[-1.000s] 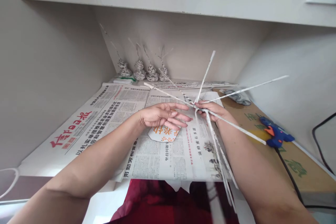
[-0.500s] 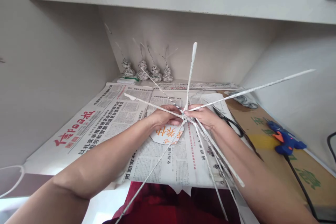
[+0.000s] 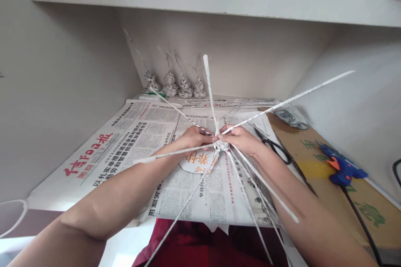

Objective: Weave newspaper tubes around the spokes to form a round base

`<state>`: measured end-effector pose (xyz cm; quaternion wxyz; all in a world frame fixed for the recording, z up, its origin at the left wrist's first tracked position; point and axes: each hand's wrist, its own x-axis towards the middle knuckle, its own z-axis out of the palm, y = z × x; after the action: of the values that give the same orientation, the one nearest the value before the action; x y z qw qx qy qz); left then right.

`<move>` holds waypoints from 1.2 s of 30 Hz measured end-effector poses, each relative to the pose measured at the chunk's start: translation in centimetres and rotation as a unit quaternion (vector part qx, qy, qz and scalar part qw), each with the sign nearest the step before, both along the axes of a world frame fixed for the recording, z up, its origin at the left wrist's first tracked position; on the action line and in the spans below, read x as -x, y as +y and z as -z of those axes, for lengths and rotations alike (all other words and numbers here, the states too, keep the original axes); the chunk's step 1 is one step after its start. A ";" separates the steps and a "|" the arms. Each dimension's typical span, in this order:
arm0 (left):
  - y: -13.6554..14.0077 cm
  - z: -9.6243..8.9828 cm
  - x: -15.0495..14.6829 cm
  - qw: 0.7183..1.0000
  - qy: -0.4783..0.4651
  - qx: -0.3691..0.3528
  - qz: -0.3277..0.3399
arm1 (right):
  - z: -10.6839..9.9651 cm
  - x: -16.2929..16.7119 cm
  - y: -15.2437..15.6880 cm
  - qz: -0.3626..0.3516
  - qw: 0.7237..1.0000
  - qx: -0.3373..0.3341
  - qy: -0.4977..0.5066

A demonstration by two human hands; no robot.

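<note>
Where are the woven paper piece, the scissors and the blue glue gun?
Woven paper piece (image 3: pixel 223 146): head view, on its bunched centre.
Scissors (image 3: pixel 265 140): head view, on the black handle.
Blue glue gun (image 3: pixel 346 171): head view, on its body.

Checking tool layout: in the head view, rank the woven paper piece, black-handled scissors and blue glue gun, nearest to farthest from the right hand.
From the right hand:
1. Woven paper piece: at its fingertips.
2. Black-handled scissors: just to its right.
3. Blue glue gun: farther right, on the cardboard.
</note>
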<state>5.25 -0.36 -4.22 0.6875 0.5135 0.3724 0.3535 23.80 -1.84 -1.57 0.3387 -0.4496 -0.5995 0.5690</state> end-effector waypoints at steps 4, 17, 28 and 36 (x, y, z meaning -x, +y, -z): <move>0.1 -0.3 0.1 1.000 0.017 -0.013 -0.017 | -0.2 -0.6 0.4 0.009 1.000 0.016 -0.016; -0.5 -0.8 -0.5 0.997 -0.012 -0.032 -0.071 | 0.7 0.7 0.2 0.113 0.993 -0.017 0.008; -0.6 -1.2 -0.3 0.997 -0.045 -0.031 -0.061 | 0.8 0.9 0.5 0.144 0.983 0.060 0.093; -0.9 -2.1 0.0 0.998 -0.026 -0.039 -0.031 | 1.3 1.0 0.8 0.107 0.970 0.145 0.161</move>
<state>5.22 -1.21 -2.16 0.6656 0.5186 0.3556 0.4020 22.80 -1.01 -2.85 0.4206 -0.4582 -0.3963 0.6754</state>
